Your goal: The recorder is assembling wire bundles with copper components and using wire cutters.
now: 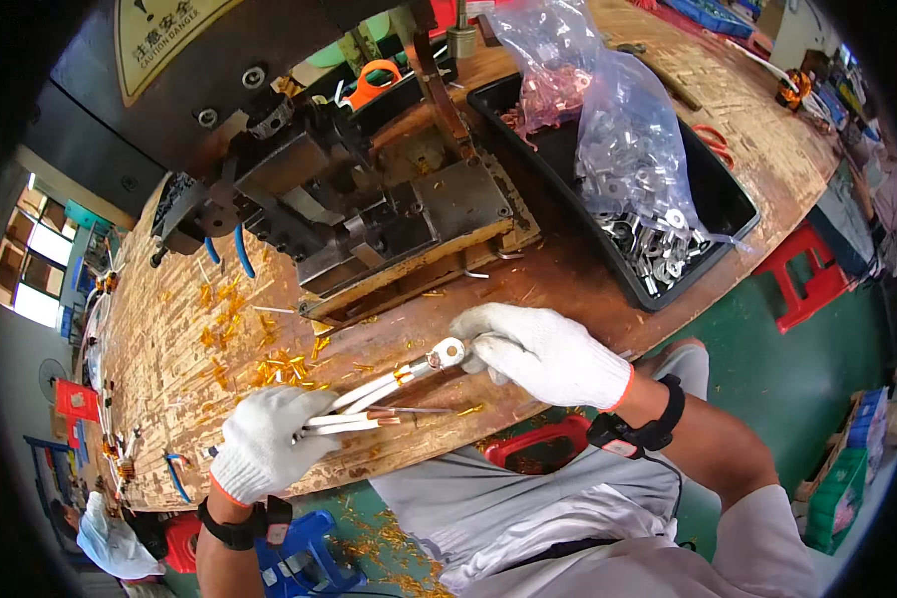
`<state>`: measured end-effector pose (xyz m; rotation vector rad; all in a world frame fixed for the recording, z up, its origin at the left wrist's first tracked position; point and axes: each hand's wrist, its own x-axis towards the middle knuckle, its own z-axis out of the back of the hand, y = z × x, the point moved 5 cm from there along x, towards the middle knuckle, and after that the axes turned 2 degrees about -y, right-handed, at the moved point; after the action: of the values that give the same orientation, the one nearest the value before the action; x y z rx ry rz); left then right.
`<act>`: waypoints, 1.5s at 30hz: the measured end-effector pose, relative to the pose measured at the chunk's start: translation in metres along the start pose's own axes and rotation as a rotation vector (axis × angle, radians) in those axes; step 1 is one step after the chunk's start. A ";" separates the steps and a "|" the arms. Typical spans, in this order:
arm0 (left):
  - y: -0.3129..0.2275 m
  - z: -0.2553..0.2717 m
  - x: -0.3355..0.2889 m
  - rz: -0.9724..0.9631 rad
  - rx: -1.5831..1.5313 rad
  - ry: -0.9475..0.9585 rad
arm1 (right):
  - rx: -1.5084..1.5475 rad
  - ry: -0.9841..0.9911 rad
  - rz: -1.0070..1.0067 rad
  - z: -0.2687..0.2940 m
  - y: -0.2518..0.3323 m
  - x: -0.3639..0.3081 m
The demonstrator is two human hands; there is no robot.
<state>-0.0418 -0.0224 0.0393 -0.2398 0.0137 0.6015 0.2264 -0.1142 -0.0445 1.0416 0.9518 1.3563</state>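
White cotton work gloves cover both hands. My left hand (274, 439) is closed round several white cables (367, 392) above the table's near edge. One cable ends in a silver ring cable lug (447, 354), pointing up to the right. Another cable shows a stripped copper end (389, 422) just below it. The fingertips of my right hand (558, 357) are curled together at the lug's ring end and seem to pinch its edge; some of those fingers are hidden behind the hand. A dark metal press (429, 214) stands just beyond both hands.
Right of the press, a black bin (733, 214) holds loose silver lugs (658, 257) and a clear bag (628, 159) of lugs. Orange-handled scissors (374, 82) lie behind the press. Yellow scraps (281, 369) litter the wooden table (154, 339). A red stool (805, 274) stands at right.
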 end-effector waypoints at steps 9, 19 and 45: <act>0.007 0.002 0.005 -0.032 -0.024 -0.011 | 0.002 -0.083 0.019 -0.012 0.010 0.008; 0.000 -0.002 0.011 -0.022 0.023 0.046 | 0.086 -0.012 -0.142 -0.011 -0.003 0.007; -0.003 -0.007 -0.004 0.089 0.152 -0.046 | 0.211 0.022 -0.283 -0.016 -0.012 0.007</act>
<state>-0.0431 -0.0283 0.0335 -0.0784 0.0261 0.6909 0.2148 -0.1065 -0.0598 1.0059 1.2293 1.0515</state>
